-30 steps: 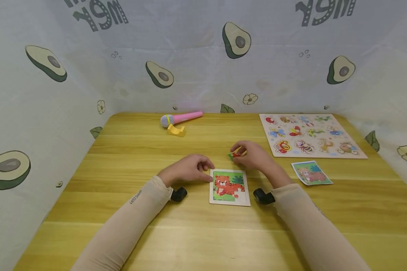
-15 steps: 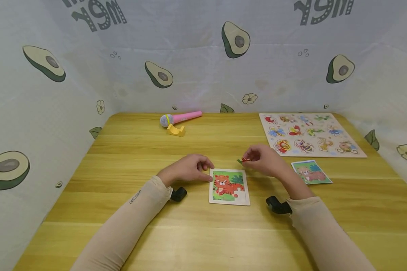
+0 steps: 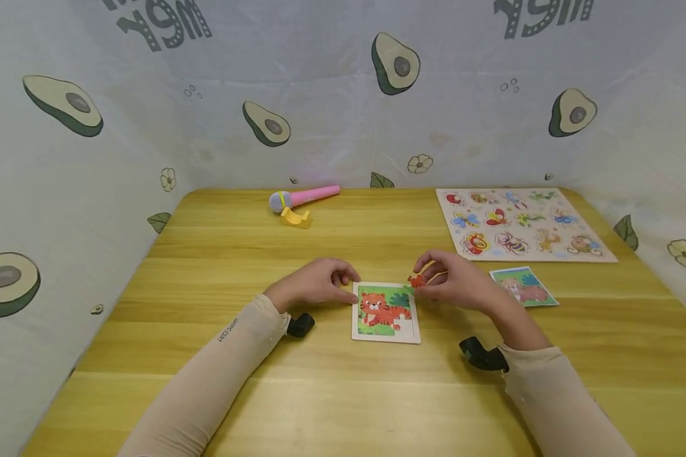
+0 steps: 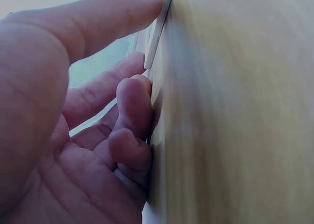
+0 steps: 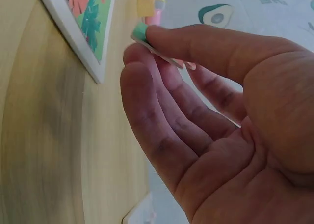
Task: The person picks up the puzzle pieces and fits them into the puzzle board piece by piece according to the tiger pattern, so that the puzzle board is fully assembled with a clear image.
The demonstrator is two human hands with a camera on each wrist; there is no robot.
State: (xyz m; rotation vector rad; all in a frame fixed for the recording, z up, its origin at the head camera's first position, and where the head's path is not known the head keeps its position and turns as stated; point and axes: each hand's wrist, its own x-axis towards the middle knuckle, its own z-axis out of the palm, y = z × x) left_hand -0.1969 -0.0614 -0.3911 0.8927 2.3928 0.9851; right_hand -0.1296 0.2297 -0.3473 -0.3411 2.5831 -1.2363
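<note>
A small square tiger jigsaw puzzle in a pale wooden frame [image 3: 385, 339] lies flat in the middle of the table, with a bare gap at its lower right. My left hand [image 3: 314, 284] holds the frame's upper left corner, thumb and index finger at its edges. In the left wrist view the other fingers curl beside the frame edge [image 4: 157, 37]. Thumb and fingertips of my right hand [image 3: 460, 280] pinch a red and green puzzle piece [image 3: 415, 281] over the frame's upper right corner. In the right wrist view the thumb covers much of the piece [image 5: 140, 32].
A picture card [image 3: 524, 287] of the animal lies to the right. Behind it is a large insect peg board [image 3: 526, 255]. A pink toy microphone [image 3: 316, 195] and a yellow cradle-shaped block [image 3: 296, 219] lie at the back. Avocado-print cloth [image 3: 320, 82] hangs behind the table.
My right hand has moved right and nearer with the puzzle piece, turning it to show more red. The left hand stays on the frame.
</note>
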